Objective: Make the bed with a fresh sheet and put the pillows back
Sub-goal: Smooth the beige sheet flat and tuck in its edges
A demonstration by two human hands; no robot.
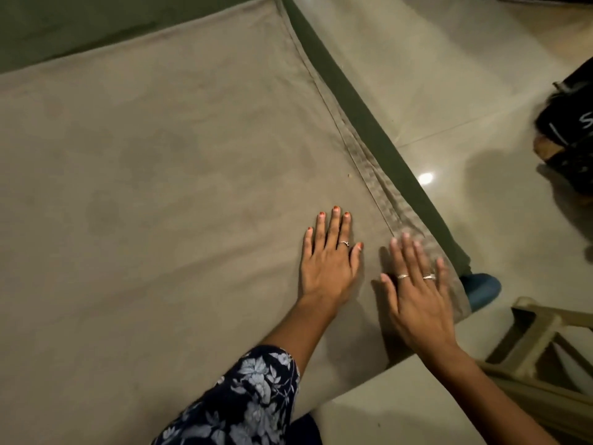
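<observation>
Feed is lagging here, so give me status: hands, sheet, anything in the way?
Left hand flat on beige sheet. Right hand open, blurred, at hemmed edge. No pillows in view.

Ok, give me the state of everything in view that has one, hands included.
sheet: spread flat over the bed, hemmed edge lying along the side
left hand: open, fingers straight, flat on the sheet
right hand: open, fingers spread, blurred, at the hemmed edge near the corner
pillows: none in view
stool: on the floor beside the bed corner

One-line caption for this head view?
Both hands, left hand and right hand, lie flat on the beige sheet near the bed's corner.
</observation>
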